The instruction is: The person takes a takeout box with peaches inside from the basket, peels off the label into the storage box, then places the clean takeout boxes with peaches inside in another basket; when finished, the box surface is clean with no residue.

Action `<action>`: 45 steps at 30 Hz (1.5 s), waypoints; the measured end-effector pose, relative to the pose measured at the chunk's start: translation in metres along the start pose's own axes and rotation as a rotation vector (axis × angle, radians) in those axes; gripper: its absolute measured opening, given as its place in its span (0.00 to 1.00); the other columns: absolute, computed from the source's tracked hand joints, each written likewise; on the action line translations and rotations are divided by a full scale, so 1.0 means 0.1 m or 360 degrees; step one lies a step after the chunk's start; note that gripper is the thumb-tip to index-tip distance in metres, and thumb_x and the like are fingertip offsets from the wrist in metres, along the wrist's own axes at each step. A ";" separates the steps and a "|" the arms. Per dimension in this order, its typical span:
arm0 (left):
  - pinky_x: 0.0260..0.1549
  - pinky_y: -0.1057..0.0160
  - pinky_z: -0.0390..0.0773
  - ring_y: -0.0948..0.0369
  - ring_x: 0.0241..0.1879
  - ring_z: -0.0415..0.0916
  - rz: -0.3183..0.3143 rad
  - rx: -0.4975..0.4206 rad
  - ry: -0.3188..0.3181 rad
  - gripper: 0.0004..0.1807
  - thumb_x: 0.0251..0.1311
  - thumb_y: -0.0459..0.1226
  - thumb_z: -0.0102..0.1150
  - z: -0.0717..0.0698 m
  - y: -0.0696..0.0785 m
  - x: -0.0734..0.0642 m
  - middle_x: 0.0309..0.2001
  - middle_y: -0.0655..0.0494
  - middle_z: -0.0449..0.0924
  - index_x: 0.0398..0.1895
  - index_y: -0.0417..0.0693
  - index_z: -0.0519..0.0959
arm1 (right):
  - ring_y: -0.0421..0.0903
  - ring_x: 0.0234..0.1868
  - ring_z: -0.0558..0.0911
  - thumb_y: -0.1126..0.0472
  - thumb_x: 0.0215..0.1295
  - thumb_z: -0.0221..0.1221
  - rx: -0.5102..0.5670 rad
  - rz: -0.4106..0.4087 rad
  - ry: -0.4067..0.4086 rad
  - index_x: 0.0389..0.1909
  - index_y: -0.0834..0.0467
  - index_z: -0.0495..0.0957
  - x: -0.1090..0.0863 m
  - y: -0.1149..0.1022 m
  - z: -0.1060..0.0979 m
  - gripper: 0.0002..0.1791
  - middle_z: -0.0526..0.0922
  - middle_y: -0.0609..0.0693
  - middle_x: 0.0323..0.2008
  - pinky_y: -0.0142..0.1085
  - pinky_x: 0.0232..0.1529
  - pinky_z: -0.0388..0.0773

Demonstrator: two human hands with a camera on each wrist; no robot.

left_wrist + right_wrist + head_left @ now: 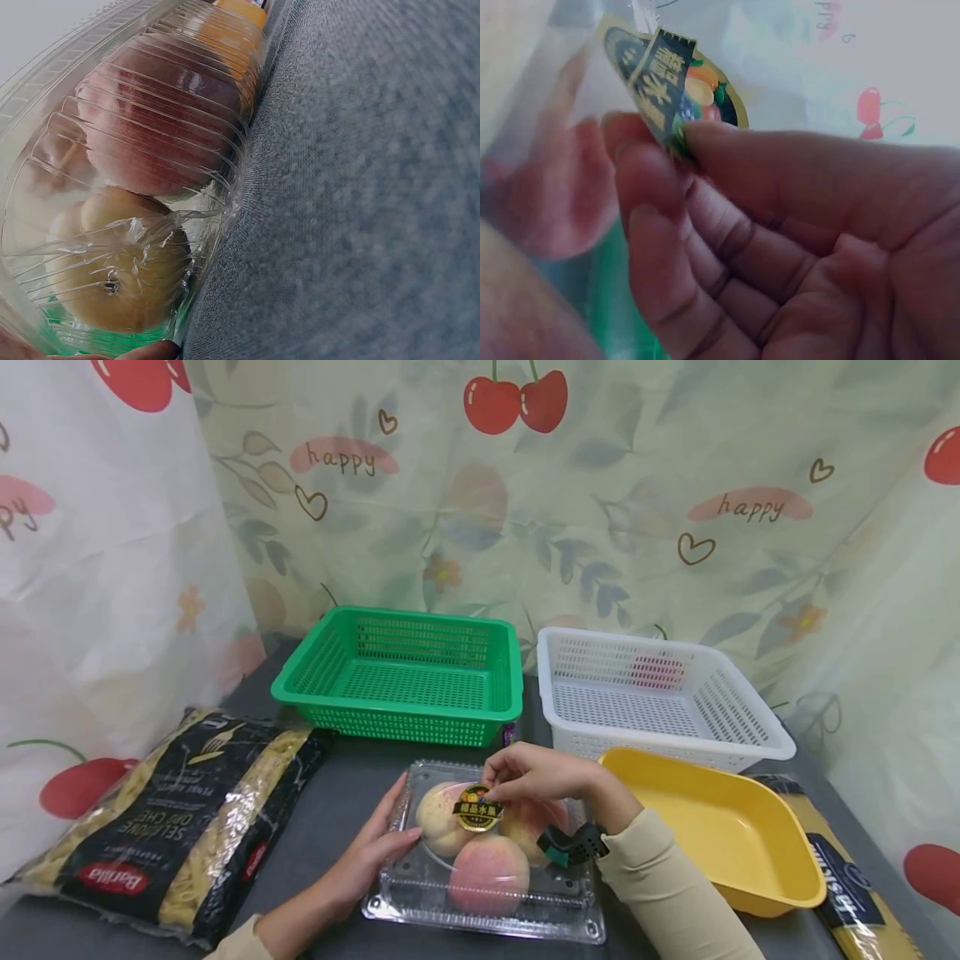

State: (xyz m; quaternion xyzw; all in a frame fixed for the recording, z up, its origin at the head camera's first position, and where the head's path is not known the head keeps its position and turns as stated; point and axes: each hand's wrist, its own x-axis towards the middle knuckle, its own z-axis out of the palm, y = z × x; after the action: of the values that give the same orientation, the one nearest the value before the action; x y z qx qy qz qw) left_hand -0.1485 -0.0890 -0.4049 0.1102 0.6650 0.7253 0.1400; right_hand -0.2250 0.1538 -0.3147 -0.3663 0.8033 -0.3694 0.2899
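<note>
A clear plastic clamshell box (408, 914) with peaches inside lies in front of me; one peach (489, 878) shows pink at its near side. On the lid is a round black and gold sticker (477, 814) with fruit pictures. My right hand (543, 774) pinches the sticker's edge between thumb and fingertips, and in the right wrist view the sticker (664, 82) is bent up. My left hand (363, 856) holds the box's left side, thumb over the lid and fingers along the edge. The left wrist view shows a peach (161, 116) through the ribbed plastic wall.
A green basket (397, 714) and a white basket (667, 739) stand at the back. To the right sit a yellow basin (720, 827) and a pasta packet (847, 877) partly behind it. A large pasta bag (165, 818) lies left on the dark table (360, 768).
</note>
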 end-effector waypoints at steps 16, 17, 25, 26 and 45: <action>0.67 0.48 0.50 0.47 0.72 0.35 0.0020 0.0004 0.0020 0.43 0.61 0.39 0.49 0.00 0.00 0.01 0.74 0.43 0.32 0.74 0.53 0.38 | 0.39 0.27 0.76 0.68 0.61 0.58 -0.0105 0.0033 0.0028 0.32 0.64 0.77 -0.14 -0.08 -0.22 0.03 0.81 0.48 0.26 0.33 0.32 0.77; 0.67 0.49 0.49 0.47 0.72 0.35 0.0023 0.0000 0.0020 0.43 0.61 0.39 0.49 0.01 0.00 0.01 0.74 0.43 0.32 0.74 0.53 0.38 | 0.40 0.27 0.76 0.67 0.61 0.58 -0.0101 0.0046 0.0039 0.32 0.64 0.77 -0.17 -0.08 -0.24 0.03 0.81 0.47 0.26 0.35 0.32 0.78; 0.67 0.47 0.47 0.47 0.73 0.34 0.0010 -0.0002 0.0023 0.43 0.61 0.39 0.49 0.01 0.00 0.00 0.75 0.43 0.32 0.74 0.53 0.37 | 0.41 0.27 0.78 0.66 0.63 0.56 -0.0061 0.0070 0.0119 0.34 0.66 0.77 -0.46 0.12 -0.39 0.06 0.81 0.49 0.27 0.36 0.32 0.79; 0.67 0.48 0.47 0.47 0.73 0.34 0.0012 -0.0003 0.0025 0.43 0.61 0.39 0.49 0.01 0.00 0.00 0.75 0.43 0.33 0.74 0.53 0.38 | 0.40 0.28 0.78 0.66 0.64 0.56 -0.0053 0.0078 0.0134 0.35 0.66 0.77 -0.50 0.15 -0.41 0.06 0.81 0.50 0.28 0.36 0.33 0.79; 0.67 0.47 0.45 0.48 0.73 0.33 0.0023 0.0000 0.0026 0.43 0.62 0.39 0.48 0.01 -0.01 0.00 0.75 0.43 0.34 0.74 0.53 0.37 | 0.40 0.28 0.79 0.62 0.65 0.56 -0.0009 0.0274 0.0328 0.38 0.68 0.76 -1.10 0.51 -0.64 0.11 0.80 0.52 0.30 0.34 0.35 0.80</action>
State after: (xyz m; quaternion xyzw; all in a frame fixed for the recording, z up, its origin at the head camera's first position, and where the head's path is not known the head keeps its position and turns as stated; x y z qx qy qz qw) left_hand -0.1481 -0.0883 -0.4054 0.1088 0.6653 0.7272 0.1293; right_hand -0.2298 0.2897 -0.2983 -0.2569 0.8583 -0.3766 0.2355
